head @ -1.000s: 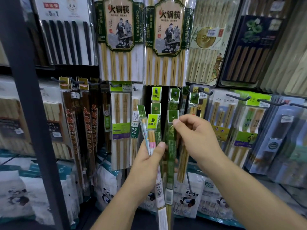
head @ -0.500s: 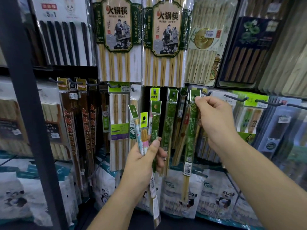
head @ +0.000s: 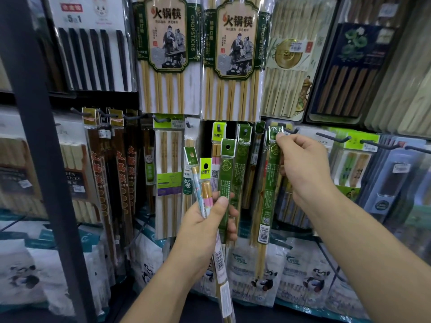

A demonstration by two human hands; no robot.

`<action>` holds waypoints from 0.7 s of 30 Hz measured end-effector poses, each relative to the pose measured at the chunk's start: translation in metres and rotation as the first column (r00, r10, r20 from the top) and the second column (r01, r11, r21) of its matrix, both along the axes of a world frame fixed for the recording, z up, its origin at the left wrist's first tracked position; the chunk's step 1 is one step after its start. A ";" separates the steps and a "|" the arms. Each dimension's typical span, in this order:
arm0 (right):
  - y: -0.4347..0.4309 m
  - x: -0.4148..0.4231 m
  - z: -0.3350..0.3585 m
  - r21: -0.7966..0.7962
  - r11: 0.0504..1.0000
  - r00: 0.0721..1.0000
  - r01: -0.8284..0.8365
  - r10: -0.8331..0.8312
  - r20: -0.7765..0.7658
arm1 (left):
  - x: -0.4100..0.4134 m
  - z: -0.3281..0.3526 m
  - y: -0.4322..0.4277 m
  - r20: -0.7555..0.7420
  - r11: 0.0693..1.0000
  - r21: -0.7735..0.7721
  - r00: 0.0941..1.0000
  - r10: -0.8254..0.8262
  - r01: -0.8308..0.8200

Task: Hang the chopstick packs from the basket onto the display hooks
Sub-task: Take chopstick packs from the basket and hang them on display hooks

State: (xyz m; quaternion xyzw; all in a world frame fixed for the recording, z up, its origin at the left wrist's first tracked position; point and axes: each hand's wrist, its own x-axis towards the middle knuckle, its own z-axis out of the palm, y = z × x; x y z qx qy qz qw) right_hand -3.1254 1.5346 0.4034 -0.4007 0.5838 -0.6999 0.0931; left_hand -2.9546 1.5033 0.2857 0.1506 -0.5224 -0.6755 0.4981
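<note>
Fingers (head: 289, 142) of the right hand (head: 303, 169) are pinched on the header card of a green chopstick pack (head: 270, 183); the thumb is hidden behind the card. The pack is held upright and hangs free below the pinch. Its header is level with the upturned tip of a black peg hook (head: 294, 131) and just beside it. Whether the header hole is already threaded cannot be told, as the fingertip covers it.

The left hand (head: 205, 229) is curled round a bundle of packs (head: 205, 183), with the thumb pressed across the front. Three headers are fanned out above the grip: one green, one yellow-green over pastel sticks, one narrow green-and-white. The bundle is held low, in front of the hung green packs (head: 243, 159) and apart from the pack being placed. The basket is not in view.

Step in hand, as judged: the hole is to be brought onto the hook tip. Points for doing it well:
- The header should be squared to the hook, hole facing the tip, before it is pushed on. The film looks thin and is likely to buckle if pressed off-axis.
- The upturned tip must be cleared first, so the card is best lifted slightly, then slid back.
- The pinch is best shifted to the card's edge, so the hole is left uncovered.
- The long tail should be let hang, not swung into neighbouring packs.
- The bundle is best held down and to the left, clear of the hook.
</note>
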 end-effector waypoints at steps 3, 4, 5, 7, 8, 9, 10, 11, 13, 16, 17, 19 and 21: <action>0.000 0.000 0.000 0.006 1.000 1.000 0.002 -0.001 -0.019 | 0.001 0.001 0.000 0.013 1.000 -0.005 1.000 -0.001 0.001; 0.000 -0.001 -0.001 0.008 1.000 1.000 0.001 0.000 -0.027 | 0.002 0.001 0.000 0.018 1.000 -0.008 1.000 0.009 -0.009; 0.000 -0.001 -0.002 0.011 1.000 0.999 0.002 -0.001 -0.037 | 0.002 0.002 0.000 0.024 1.000 -0.009 1.000 0.019 -0.018; 0.000 -0.003 -0.005 0.024 1.000 0.997 0.016 -0.014 -0.071 | 0.002 0.002 -0.001 0.041 0.999 0.002 0.999 0.032 -0.032; 0.000 -0.004 -0.007 0.029 0.999 0.995 0.028 -0.025 -0.094 | 0.003 0.002 -0.001 0.050 0.999 0.014 0.998 0.031 -0.032; 0.000 -0.005 -0.008 0.032 0.999 0.992 0.042 -0.038 -0.119 | 0.003 0.001 -0.002 0.054 0.999 0.029 0.998 0.028 -0.030; 0.000 -0.006 -0.009 0.033 0.998 0.988 0.059 -0.053 -0.144 | 0.003 0.001 -0.003 0.053 0.999 0.043 0.998 0.024 -0.026; 0.000 -0.006 -0.011 0.030 0.996 0.983 0.079 -0.073 -0.166 | 0.003 0.001 -0.003 0.048 0.998 0.052 0.999 0.019 -0.022; 0.003 -0.005 -0.016 0.017 0.991 0.974 0.132 -0.127 -0.187 | 0.003 0.002 -0.003 0.040 0.998 0.063 0.999 0.012 -0.014; 0.011 0.002 -0.025 0.000 0.991 0.966 0.137 -0.134 -0.222 | 0.002 0.002 -0.001 0.018 0.997 0.072 1.000 -0.003 0.001; 0.014 0.007 -0.028 0.014 0.996 0.968 0.091 -0.085 -0.238 | 0.001 0.002 0.000 0.014 0.998 0.070 1.000 -0.002 0.001; 0.018 0.019 -0.033 0.056 0.997 0.964 -0.046 0.059 -0.260 | 0.000 0.003 0.003 0.022 0.998 0.060 1.000 0.003 -0.004; 0.020 0.031 -0.036 0.110 0.982 0.944 -0.151 0.176 -0.280 | -0.001 0.004 0.006 0.020 0.998 0.055 1.000 0.003 -0.004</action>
